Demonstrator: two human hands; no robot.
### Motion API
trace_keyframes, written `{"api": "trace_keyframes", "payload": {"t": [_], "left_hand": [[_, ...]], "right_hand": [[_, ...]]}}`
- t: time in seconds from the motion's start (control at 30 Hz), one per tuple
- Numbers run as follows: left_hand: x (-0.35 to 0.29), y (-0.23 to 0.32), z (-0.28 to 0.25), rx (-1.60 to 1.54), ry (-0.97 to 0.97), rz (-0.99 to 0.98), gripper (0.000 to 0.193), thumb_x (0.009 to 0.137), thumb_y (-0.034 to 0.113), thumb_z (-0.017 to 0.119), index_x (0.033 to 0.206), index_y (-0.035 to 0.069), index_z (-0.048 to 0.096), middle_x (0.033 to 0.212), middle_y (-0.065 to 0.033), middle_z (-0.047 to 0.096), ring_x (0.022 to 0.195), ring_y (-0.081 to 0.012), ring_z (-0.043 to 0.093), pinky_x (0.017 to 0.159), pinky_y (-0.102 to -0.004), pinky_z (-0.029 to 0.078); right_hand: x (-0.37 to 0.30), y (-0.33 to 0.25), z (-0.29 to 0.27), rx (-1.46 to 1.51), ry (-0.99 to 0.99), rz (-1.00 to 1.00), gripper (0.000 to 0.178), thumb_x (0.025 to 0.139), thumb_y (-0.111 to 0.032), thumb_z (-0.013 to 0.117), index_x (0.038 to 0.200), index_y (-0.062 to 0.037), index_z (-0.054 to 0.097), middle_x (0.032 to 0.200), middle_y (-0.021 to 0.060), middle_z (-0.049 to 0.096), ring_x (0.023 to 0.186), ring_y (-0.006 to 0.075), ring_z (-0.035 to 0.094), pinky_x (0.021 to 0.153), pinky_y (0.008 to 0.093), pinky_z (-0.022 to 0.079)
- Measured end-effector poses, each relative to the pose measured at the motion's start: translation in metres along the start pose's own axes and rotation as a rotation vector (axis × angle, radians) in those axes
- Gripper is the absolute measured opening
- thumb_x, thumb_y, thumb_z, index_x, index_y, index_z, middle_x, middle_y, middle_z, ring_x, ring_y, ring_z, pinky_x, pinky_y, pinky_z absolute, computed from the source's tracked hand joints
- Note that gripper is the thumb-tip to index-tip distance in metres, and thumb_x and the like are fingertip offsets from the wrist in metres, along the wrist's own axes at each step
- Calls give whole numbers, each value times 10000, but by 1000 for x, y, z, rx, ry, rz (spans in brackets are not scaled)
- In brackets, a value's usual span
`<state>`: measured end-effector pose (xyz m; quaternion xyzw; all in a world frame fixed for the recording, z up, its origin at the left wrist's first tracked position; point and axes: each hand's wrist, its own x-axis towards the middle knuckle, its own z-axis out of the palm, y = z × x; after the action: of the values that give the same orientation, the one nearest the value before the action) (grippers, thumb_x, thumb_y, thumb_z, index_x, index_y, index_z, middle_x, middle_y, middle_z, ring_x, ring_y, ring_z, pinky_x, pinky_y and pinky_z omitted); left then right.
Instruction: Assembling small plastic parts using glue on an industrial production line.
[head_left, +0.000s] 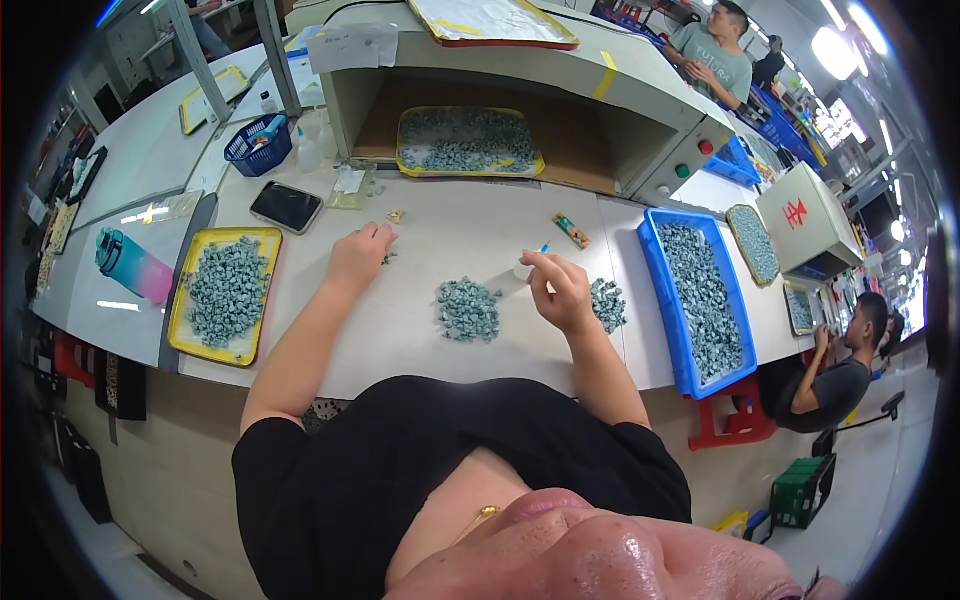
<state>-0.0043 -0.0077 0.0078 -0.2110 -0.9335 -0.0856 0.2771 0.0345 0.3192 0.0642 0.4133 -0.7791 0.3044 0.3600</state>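
Note:
My left hand [360, 258] rests on the white worktable with its fingers curled together. What it pinches, if anything, is too small to make out; a few small grey-green pieces [389, 258] lie against its fingertips. In my right hand [562, 292] is a small whitish bottle [522, 270] with a thin blue tip, held between thumb and fingers. Between my forearms sits a loose pile of grey-green pieces [468, 310]. A second pile [607, 305] lies just right of my right wrist, partly hidden by it.
A yellow tray of pieces [225, 290] stands left, a blue bin of them [697, 300] right. Beyond my hands are a phone [287, 207], a small packet [571, 230] and a tray [470, 142] inside an open-fronted housing. A bottle [135, 266] stands far left. Other people are at right.

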Motion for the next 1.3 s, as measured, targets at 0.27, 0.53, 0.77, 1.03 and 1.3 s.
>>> {"api": "trace_keyframes", "payload": {"t": [0.27,0.53,0.77,1.03,1.3], "left_hand": [[2,-3,1,-24,25,-81,193,883,239,591,790,82,528,743,-91,573,643,-299,605,538,-399,494],[-1,-4,12,-23,-60,-10,194,877,222,587,781,72,510,721,-96,572,664,-290,600,574,-404,497],[0,-11,15,-89,-85,29,206,877,203,588,768,51,502,685,-124,577,667,-306,597,591,-418,482],[1,-10,9,-177,-54,-77,217,899,178,563,765,21,496,700,-167,583,676,-364,577,601,-448,463],[-3,-9,8,-228,-40,-159,215,908,190,549,782,22,506,730,-175,587,696,-373,573,613,-456,459]], "right_hand": [[-3,-4,4,178,19,169,407,712,121,556,1077,-53,606,835,93,669,613,218,633,558,299,512],[-7,-4,6,173,-18,141,395,719,104,567,1072,-67,614,826,81,665,619,212,639,545,296,514],[-7,-3,6,171,-2,143,385,721,109,560,1064,-56,616,819,79,668,614,203,641,530,287,510],[-5,-5,8,180,3,145,406,721,143,517,1074,-29,617,791,87,666,551,150,584,522,255,483],[-5,-5,8,172,5,143,405,726,136,522,1080,-36,615,792,80,664,534,142,560,501,252,468]]}}
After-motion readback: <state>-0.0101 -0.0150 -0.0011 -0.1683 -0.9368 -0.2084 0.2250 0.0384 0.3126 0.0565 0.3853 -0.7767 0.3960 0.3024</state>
